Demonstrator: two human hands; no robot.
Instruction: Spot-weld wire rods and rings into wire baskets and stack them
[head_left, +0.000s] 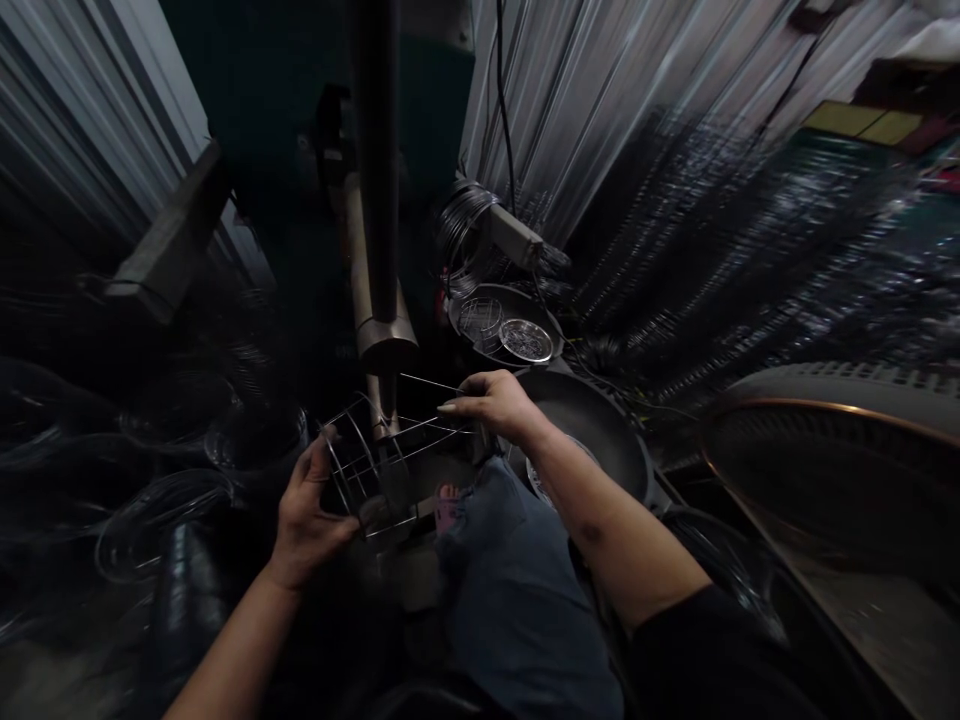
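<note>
A round wire frame of thin metal rods is tilted around the lower metal post of a machine. My left hand grips its near left side, with thumb and fingers spread along the rim. At the frame's right, my right hand is closed in a pinch on a thin metal wire. Whether that wire is joined to the frame I cannot tell. Just above the frame stands the machine's thick cylindrical head, with a dark vertical shaft in front of it.
To the right, a dark pan lies below another round pan holding round wire pieces. A wire coil is behind them. A large round fan stands at right. Blurred wire goods fill the left side. Cables hang near the corrugated wall.
</note>
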